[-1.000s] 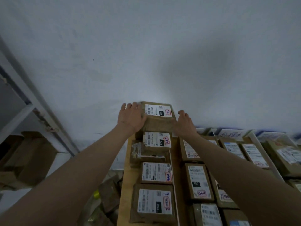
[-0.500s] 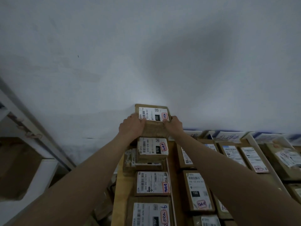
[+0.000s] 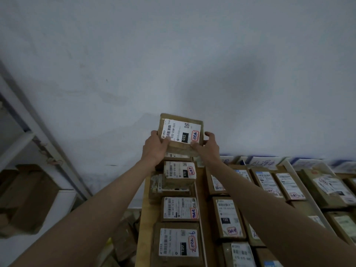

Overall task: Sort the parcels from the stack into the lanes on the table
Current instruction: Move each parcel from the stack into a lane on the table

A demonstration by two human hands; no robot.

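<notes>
A brown cardboard parcel (image 3: 181, 132) with a white label reading 032 is lifted and tilted toward me at the far end of the left-most lane. My left hand (image 3: 155, 148) grips its left edge, thumb on the label. My right hand (image 3: 209, 148) grips its right edge, thumb at the label's near corner. Beneath it a parcel labelled 070 (image 3: 179, 174) lies on the stack. Nearer in the same lane lie two more labelled parcels (image 3: 180, 209), (image 3: 177, 245).
The wooden table (image 3: 144, 218) has white dividers (image 3: 198, 205) between lanes. Lanes to the right hold several labelled parcels (image 3: 228, 217), (image 3: 289, 185). White name cards (image 3: 262, 162) stand along the wall. A metal shelf frame (image 3: 44, 139) and cardboard boxes (image 3: 27, 197) are on the left.
Both hands closed on the 032 parcel, raised it off the stack and tilted its label toward me. The view also tipped upward slightly.
</notes>
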